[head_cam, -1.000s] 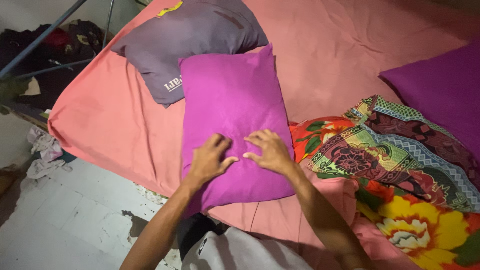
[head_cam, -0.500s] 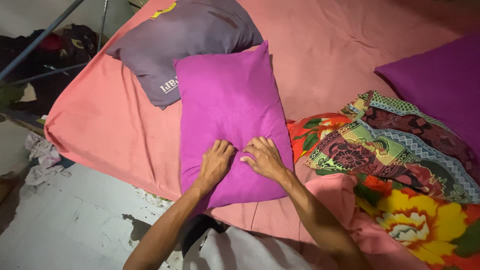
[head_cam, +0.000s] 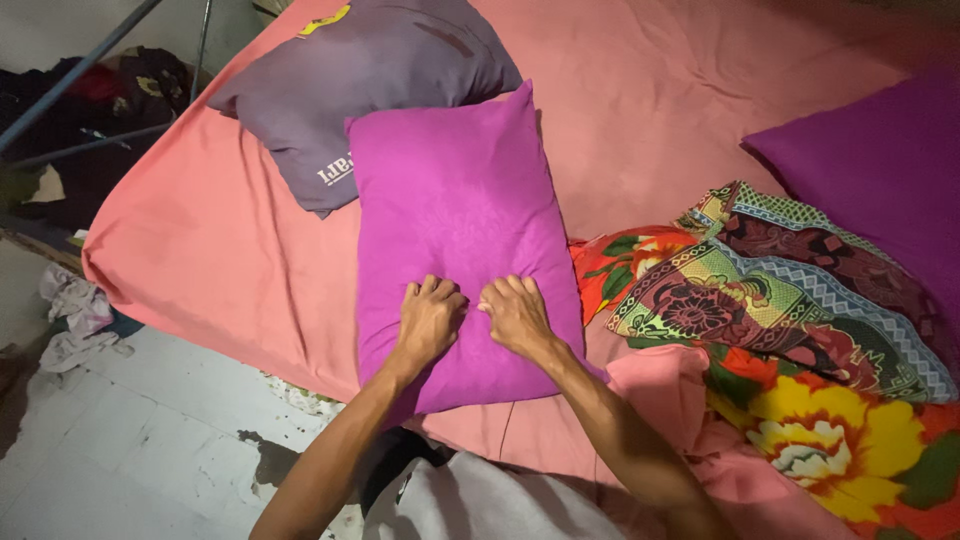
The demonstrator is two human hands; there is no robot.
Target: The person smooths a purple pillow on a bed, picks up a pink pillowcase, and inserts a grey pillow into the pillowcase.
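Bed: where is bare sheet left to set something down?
Free: sheet between magenta pillow and purple pillow; a strip left of the magenta pillow. Crowded: grey pillow at top left, blanket at right.

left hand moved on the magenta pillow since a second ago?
Yes. The left hand slid up the magenta pillow, away from its near edge, fingers now curled beside the right hand.
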